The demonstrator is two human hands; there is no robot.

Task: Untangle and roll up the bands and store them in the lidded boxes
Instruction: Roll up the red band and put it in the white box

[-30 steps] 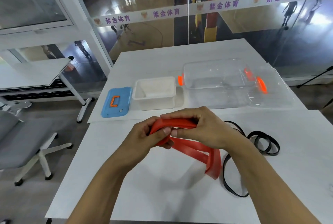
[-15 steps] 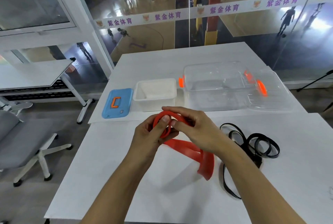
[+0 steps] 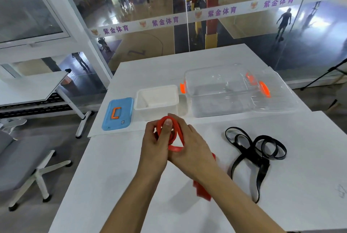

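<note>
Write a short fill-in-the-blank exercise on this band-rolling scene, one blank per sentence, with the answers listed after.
1. Both hands, the left hand and the right hand, are coiling the ____ band.
2. The black band lies loose on the table to the person's ____.
3. The lid beside the white box is ____ in colour.
4. The large clear box has ____ latches.

Missing words: red; right; blue; orange
</note>
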